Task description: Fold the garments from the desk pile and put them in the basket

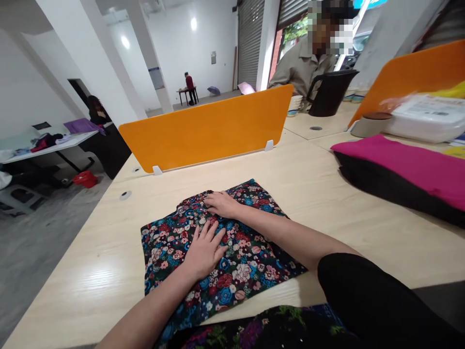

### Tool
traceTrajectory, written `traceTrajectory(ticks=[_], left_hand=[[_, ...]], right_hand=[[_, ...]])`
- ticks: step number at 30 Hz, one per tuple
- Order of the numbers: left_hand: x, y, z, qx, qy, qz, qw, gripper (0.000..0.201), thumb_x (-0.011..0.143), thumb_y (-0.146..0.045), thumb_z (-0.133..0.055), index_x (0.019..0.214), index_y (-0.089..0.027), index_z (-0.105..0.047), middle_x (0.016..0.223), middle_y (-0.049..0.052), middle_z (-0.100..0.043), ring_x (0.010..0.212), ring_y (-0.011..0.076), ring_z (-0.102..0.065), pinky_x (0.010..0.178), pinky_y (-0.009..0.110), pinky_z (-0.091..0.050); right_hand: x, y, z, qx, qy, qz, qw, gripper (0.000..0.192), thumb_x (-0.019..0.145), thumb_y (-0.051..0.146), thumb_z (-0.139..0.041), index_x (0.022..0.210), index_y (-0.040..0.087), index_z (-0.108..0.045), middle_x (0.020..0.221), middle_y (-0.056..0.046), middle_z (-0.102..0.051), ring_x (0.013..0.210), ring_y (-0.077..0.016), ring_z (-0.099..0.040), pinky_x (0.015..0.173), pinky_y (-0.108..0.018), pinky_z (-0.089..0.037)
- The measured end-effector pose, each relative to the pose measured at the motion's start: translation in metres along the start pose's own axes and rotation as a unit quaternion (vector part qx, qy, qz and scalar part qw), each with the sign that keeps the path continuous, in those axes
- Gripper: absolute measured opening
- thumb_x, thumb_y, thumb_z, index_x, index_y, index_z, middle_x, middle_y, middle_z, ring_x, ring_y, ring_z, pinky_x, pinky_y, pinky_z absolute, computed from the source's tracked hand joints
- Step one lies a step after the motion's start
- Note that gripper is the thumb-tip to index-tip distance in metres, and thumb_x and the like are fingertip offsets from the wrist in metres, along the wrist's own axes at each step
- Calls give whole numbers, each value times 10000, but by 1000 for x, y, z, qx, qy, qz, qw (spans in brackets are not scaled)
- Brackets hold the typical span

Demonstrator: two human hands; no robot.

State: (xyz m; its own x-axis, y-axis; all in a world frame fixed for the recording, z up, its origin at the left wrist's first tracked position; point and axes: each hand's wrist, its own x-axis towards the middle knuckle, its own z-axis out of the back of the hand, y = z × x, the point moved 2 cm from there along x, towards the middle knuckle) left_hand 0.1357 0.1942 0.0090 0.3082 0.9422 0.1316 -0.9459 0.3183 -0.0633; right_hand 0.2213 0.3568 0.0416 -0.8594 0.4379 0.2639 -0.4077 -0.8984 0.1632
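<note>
A wide, pale wood-grain surface (348, 242) fills most of the view. Across its far edge stands a long orange plastic divider panel (207, 128), upright in small white clips. To the right lies a stack of folded cloth, a magenta piece (407, 165) resting on top of a black piece (392, 191), well apart from the hands. Near the middle of the surface, close to the person, lies a folded dark cloth printed with red, blue and white flowers (250, 261), spread flat with one corner hanging over the near edge. The right hand (222, 203) reaches across the cloth and presses palm-down on its far part, fingers together and flat, gripping nothing. The left hand (204, 249) rests just beside it on the cloth's middle, palm-down with fingers spread wide, also holding nothing.
</note>
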Motion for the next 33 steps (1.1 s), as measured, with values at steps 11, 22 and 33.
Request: traceTrajectory(ticks=[11,22,33], left_hand=[[8,137,35,-46,-176,185,966,269,889,-363,-438,953,-196,-638,989,105,-639,995,262,-544,941,442,-433],[32,141,42,-424,-104,207,875,405,777,-625,-485,824,-224,-500,725,-35,-545,709,146,-506,680,264,-420],[26,168,67,-213,39,215,952,478,625,-295,-580,1096,-248,-524,916,-9,-602,796,176,-569,755,291,-425]], right_hand=[[17,-7,-1,194,-141,-68,969,117,888,186,-494,843,184,-602,814,-25,-633,806,-164,-564,747,-252,-387],[28,-10,-3,250,-51,-32,966,89,905,224,-461,912,199,-546,794,7,-587,715,-137,-522,676,-224,-383],[17,-57,39,-31,161,-87,983,325,730,162,-628,1048,229,-604,1056,-68,-681,985,-257,-599,868,-362,-347]])
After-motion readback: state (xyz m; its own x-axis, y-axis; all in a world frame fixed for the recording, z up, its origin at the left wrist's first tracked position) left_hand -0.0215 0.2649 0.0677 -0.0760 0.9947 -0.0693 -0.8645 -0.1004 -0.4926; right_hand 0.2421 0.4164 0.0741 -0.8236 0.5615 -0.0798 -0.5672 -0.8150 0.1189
